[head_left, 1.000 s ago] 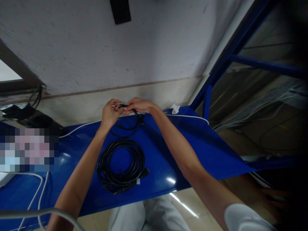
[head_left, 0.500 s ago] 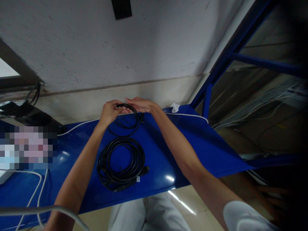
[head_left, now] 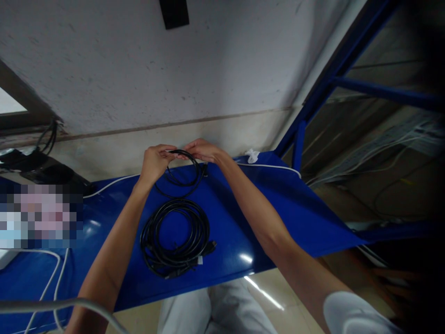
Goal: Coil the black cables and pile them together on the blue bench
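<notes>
My left hand (head_left: 155,161) is closed on the upper left part of a small black cable loop (head_left: 199,172), fingers pinched together. From the other side, my right hand (head_left: 201,150) grips the same cable near the top of the loop, its fingertips partly hidden behind the strands. The loop's lower part hangs down to the blue table (head_left: 243,232), with a dark connector (head_left: 205,169) at its right side. Nearer to me lies a larger coil of black cable (head_left: 205,227), with connector ends and a small white tag (head_left: 199,260) at its lower right.
A white cable (head_left: 267,165) runs along the back of the table by the wall, past a crumpled white scrap (head_left: 252,156). A black wrapped bundle (head_left: 59,174) stands at the left, with more white cables (head_left: 55,283) below. A blue metal frame (head_left: 299,144) rises at right.
My left hand has shifted slightly to the left, with its fingers drawn a little apart from my right hand. The large coil has stayed in place.
</notes>
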`<state>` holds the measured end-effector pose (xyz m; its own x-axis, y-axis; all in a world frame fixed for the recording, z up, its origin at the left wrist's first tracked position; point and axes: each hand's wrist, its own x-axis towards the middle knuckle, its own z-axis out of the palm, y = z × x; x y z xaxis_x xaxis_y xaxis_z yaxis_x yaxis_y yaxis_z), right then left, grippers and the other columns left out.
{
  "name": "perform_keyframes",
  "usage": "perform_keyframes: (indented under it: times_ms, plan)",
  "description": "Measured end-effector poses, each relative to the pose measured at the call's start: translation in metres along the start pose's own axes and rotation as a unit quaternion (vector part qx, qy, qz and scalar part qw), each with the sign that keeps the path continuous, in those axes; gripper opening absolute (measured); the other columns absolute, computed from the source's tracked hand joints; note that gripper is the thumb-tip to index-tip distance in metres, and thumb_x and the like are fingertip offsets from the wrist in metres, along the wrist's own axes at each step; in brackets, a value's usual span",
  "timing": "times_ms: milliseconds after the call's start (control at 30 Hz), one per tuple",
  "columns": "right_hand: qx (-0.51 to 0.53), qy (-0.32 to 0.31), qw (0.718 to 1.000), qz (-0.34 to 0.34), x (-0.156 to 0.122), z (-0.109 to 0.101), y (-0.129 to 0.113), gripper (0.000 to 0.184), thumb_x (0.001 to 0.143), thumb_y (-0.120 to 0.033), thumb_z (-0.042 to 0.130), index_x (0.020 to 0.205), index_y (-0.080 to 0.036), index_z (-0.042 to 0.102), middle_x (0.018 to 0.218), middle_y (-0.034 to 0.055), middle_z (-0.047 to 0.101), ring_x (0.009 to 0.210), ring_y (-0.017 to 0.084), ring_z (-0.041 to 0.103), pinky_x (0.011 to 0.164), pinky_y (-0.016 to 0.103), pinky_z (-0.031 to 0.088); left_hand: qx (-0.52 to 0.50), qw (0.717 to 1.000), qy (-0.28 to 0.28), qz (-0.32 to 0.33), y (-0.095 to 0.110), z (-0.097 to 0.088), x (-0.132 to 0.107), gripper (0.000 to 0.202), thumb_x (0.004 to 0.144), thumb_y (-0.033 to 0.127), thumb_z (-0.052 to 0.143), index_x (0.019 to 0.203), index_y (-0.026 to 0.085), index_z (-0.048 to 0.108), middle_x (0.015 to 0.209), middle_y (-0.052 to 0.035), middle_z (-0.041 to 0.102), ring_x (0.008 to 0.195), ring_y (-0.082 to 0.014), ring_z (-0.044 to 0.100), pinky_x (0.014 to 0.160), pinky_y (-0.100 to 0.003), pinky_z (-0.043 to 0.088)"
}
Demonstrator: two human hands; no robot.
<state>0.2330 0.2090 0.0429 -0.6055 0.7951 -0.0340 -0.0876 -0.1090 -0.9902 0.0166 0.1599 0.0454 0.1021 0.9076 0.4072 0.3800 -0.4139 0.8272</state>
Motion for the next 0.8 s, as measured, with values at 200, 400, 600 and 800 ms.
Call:
perform_keyframes:
  times_ms: [200,400,600,800]
  plan:
    - [-0.064,0.027,0.997,-0.023,0.003,0.006,-0.002,0.016,0.084,0.000,0.075,0.076,-0.012,0.081,0.078,0.0061,0.082,0.076,0.012,0.076,0.079,0.018,0.062,0.051,0.994,0.064,0.066,0.004,0.008,-0.004,0.016,0.079,0.023,0.080,0.095,0.018,0.083,0.112,-0.0108,0.079,0.080,-0.0192,0.076,0.079,-0.033,0.063]
    - [-0.060,0.054,0.997,-0.014,0.007,0.018,0.000,0.020,0.089,-0.001,0.073,0.072,-0.011,0.075,0.074,0.0075,0.079,0.070,0.014,0.075,0.073,0.021,0.063,0.034,0.992,0.114,0.049,0.003,0.016,-0.010,0.014,0.080,0.019,0.075,0.093,0.018,0.081,0.100,-0.0086,0.080,0.082,-0.0207,0.077,0.078,-0.032,0.062]
    - [-0.068,0.067,0.995,-0.039,0.012,0.023,0.006,0.025,0.095,0.000,0.062,0.075,-0.010,0.073,0.066,0.0042,0.074,0.064,0.011,0.069,0.066,0.019,0.059,-0.086,0.985,0.147,-0.034,-0.005,0.025,-0.013,0.022,0.077,0.024,0.080,0.097,0.017,0.078,0.090,-0.0088,0.080,0.085,-0.0242,0.079,0.076,-0.032,0.060]
    - [-0.071,0.100,0.990,-0.070,0.021,0.027,0.012,0.032,0.104,-0.006,0.053,0.078,-0.012,0.069,0.073,0.0057,0.075,0.066,0.011,0.067,0.067,0.020,0.058,-0.132,0.974,0.172,-0.062,-0.007,0.029,-0.014,0.025,0.070,0.025,0.084,0.091,0.016,0.075,0.086,-0.0076,0.077,0.081,-0.0210,0.075,0.079,-0.032,0.060]
